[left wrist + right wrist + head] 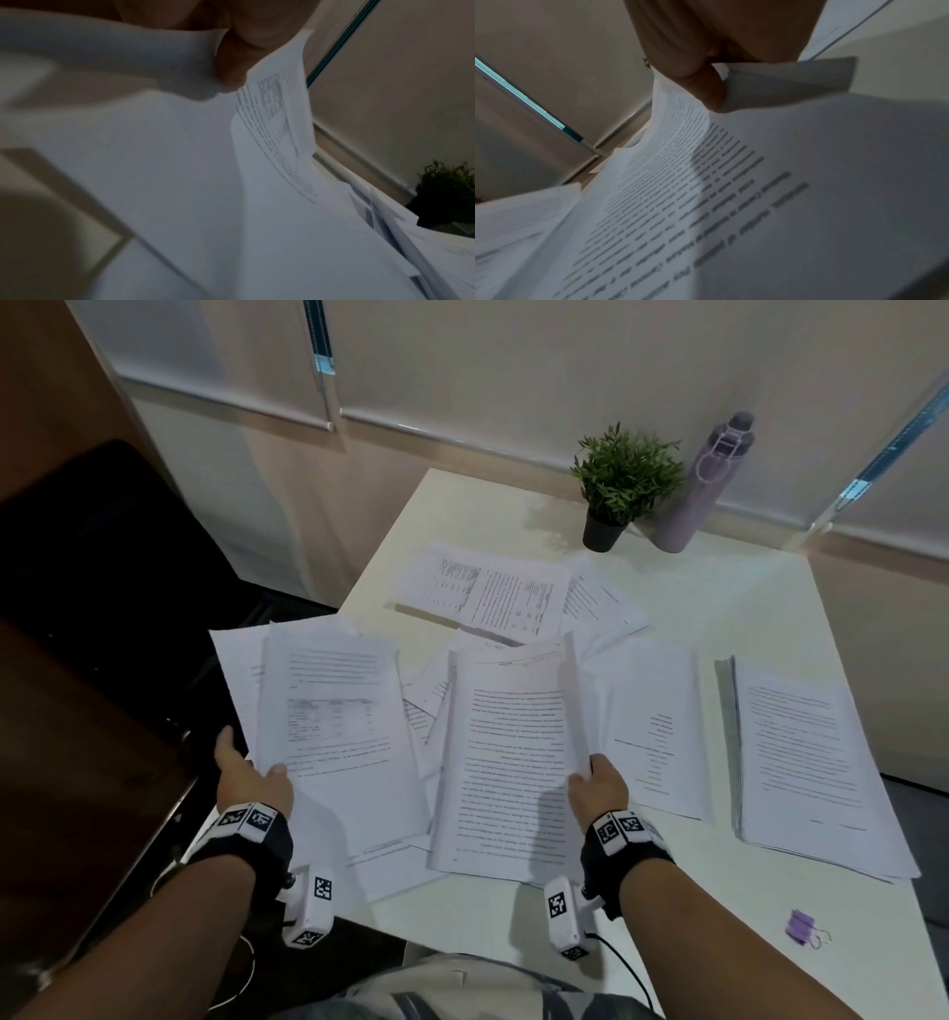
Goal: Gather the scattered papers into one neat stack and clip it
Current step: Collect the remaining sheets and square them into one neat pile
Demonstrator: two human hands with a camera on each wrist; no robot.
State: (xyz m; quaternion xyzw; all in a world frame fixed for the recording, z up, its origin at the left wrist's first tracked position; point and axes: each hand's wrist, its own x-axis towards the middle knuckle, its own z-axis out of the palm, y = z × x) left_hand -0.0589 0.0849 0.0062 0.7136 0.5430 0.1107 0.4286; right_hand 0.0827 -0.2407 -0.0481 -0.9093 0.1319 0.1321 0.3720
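White bench carries scattered papers; my left hand and right hand each pinch a sheaf (purple clip apart).

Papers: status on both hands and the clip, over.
Left hand holds one sheaf, right hand another. More papers loose on table. Purple binder clip untouched, nothing blocking.

Both forearms extended forward; left hand and right hand each pinching paper, thumbs on top.
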